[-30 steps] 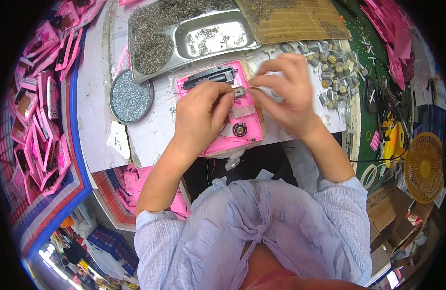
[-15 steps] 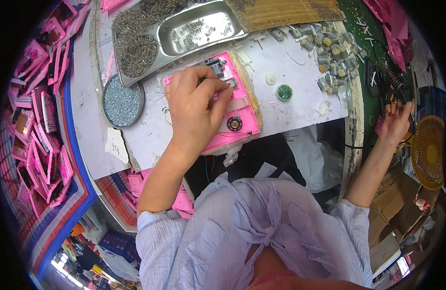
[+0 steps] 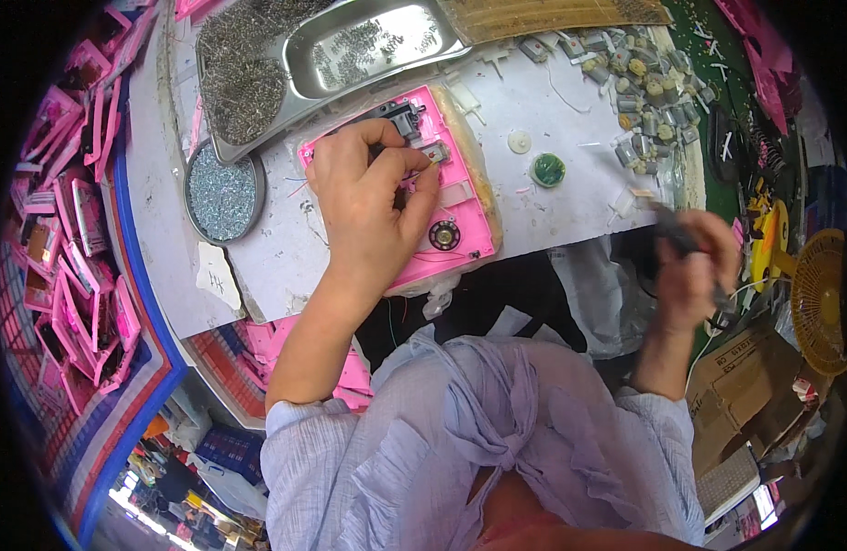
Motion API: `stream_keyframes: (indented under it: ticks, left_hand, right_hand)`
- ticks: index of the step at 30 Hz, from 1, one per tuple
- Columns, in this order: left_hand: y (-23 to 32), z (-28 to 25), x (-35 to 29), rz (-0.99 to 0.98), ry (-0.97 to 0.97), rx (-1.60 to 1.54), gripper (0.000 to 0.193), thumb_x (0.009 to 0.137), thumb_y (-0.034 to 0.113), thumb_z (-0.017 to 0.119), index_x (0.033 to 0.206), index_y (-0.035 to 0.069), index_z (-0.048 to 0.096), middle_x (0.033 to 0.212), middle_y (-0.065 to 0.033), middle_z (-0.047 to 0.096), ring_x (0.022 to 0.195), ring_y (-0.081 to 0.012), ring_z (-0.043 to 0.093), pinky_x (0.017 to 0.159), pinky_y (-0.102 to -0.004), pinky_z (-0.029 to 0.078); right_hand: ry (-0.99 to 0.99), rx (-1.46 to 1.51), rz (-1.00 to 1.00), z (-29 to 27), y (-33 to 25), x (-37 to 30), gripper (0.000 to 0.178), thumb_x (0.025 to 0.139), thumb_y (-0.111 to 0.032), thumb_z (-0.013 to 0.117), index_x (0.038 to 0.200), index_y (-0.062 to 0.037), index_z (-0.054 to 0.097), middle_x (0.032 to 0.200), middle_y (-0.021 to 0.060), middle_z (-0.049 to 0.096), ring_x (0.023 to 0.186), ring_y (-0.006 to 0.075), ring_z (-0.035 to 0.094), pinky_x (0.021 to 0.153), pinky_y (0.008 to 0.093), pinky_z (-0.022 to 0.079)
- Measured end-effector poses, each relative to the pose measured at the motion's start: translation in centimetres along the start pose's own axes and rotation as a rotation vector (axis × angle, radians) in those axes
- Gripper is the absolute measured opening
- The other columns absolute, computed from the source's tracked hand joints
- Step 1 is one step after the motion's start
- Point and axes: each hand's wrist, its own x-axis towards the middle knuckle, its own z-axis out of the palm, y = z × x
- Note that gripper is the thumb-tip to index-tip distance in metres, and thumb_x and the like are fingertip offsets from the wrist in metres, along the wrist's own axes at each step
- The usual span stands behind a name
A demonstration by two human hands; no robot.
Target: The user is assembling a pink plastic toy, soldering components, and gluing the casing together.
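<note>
My left hand reaches over an open pink plastic housing, with thumb and index finger pinched at a small silver metal part. Beside those fingertips a dark grey mechanism sits in the housing. A round black speaker lies nearer to me in it, and thin wires show by the hand. My right hand, smeared by motion, is wrapped round a black-handled tool with a thin shaft pointing up-left over the table's right edge. Blur hides the tool's exact kind.
Screws fill a metal tray and a round bowl. Small motors are heaped at the right, near a green jar and a white disc. Pink housings pile up at left. A yellow fan stands at right.
My right hand has moved left and nearer to me from the table's right side, and now carries the black-handled tool. The left hand keeps its place on the housing.
</note>
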Motion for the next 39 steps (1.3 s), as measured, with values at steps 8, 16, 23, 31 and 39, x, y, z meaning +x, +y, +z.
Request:
stream_keyframes:
  ticks: [8,16,23,31,39]
  left_hand:
    - [-0.1,0.0,0.0,0.014,0.004,0.032,0.017,0.07,0.011,0.081,0.083,0.011,0.071,0.101,-0.0035,0.062,0.095,-0.0269,0.053,0.083,-0.0409,0.038]
    - [0.0,0.2,-0.1,0.017,0.014,0.04,0.017,0.07,0.011,0.081,0.083,0.011,0.07,0.101,-0.0033,0.062,0.094,-0.0268,0.054,0.083,-0.041,0.037]
    - [0.0,0.1,0.1,0.024,0.012,0.05,0.017,0.07,0.011,0.081,0.083,0.011,0.07,0.1,-0.0029,0.062,0.094,-0.0266,0.054,0.082,-0.0411,0.038]
    - [0.2,0.0,0.1,0.016,0.004,0.068,0.016,0.07,0.011,0.081,0.081,0.011,0.07,0.099,-0.0033,0.062,0.094,-0.027,0.055,0.081,-0.0416,0.038]
    - [0.3,0.1,0.2,0.016,0.013,0.068,0.016,0.069,0.011,0.081,0.081,0.01,0.07,0.099,-0.0035,0.062,0.094,-0.0272,0.055,0.082,-0.0416,0.038]
  right_hand:
    - [-0.546,0.02,-0.161,8.4,0.7,0.8,0.031,0.081,0.001,0.079,0.111,0.0016,0.072,0.085,0.0137,0.071,0.072,0.0235,0.066,0.066,0.0317,0.051]
    - [-0.561,-0.01,-0.226,9.0,0.7,0.9,0.033,0.08,0.003,0.08,0.113,0.0012,0.071,0.084,0.0134,0.07,0.071,0.0243,0.065,0.065,0.0326,0.051]
    - [-0.569,-0.02,-0.262,9.1,1.0,1.1,0.034,0.08,0.002,0.079,0.113,0.0011,0.071,0.083,0.0128,0.07,0.071,0.0249,0.066,0.065,0.0337,0.051]
    - [-0.568,-0.06,-0.307,8.0,0.7,1.3,0.035,0.079,0.001,0.08,0.112,0.0019,0.07,0.083,0.0129,0.07,0.071,0.0263,0.067,0.065,0.0349,0.052]
    - [-0.554,-0.057,-0.363,9.3,1.3,1.3,0.036,0.078,0.001,0.082,0.112,0.0004,0.07,0.082,0.0117,0.069,0.069,0.0256,0.066,0.062,0.0341,0.051]
